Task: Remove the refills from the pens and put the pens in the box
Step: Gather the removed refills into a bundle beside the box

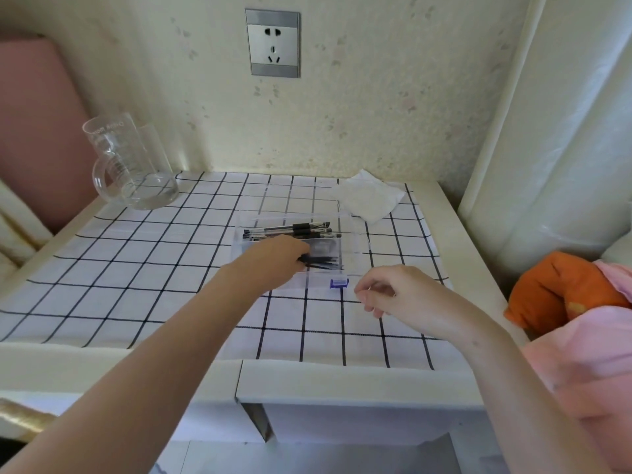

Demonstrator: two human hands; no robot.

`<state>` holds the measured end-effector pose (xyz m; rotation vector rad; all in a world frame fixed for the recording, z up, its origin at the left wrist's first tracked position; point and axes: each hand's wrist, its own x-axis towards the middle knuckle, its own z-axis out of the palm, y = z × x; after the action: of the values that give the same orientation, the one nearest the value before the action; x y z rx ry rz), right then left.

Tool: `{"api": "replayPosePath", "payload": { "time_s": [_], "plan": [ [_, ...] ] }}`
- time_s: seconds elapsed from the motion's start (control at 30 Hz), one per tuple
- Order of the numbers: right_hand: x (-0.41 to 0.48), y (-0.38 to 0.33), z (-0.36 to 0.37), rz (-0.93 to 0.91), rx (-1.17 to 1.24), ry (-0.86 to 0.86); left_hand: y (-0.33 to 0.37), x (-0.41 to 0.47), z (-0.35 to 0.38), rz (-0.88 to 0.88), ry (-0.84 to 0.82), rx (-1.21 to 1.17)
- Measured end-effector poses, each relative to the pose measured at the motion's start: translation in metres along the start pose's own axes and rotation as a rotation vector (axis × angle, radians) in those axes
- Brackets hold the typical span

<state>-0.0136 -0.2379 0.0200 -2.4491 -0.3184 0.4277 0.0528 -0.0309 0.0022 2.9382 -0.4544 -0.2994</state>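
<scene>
cloth (pixel 136 268) white, black grid | latch (pixel 339 283) blue | pens (pixel 290 230) black

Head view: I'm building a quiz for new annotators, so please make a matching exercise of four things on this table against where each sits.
Things: 1 glass jug; 2 tissue; 3 pens; 4 blue clasp.
Places: a near wall of the clear box; b far left corner of the checked cloth; c inside the box, far side; d far right, behind the box.
Pairs: 1-b, 2-d, 3-c, 4-a.
</scene>
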Motion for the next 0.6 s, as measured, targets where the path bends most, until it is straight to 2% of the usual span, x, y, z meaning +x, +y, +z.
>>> {"api": "replayPosePath", "payload": {
  "time_s": [0.17,0.43,0.6],
  "plan": [
    [0.000,0.001,0.000,0.003,-0.012,0.010,-0.005,-0.007,-0.002,0.022,0.096,-0.269],
    [0.002,0.001,0.002,-0.035,-0.006,0.037,-0.017,-0.016,-0.001,-0.085,0.098,-0.350],
    [0.011,-0.011,0.007,-0.208,0.034,0.272,-0.022,-0.013,0.001,-0.106,0.106,-0.395]
  ]
}}
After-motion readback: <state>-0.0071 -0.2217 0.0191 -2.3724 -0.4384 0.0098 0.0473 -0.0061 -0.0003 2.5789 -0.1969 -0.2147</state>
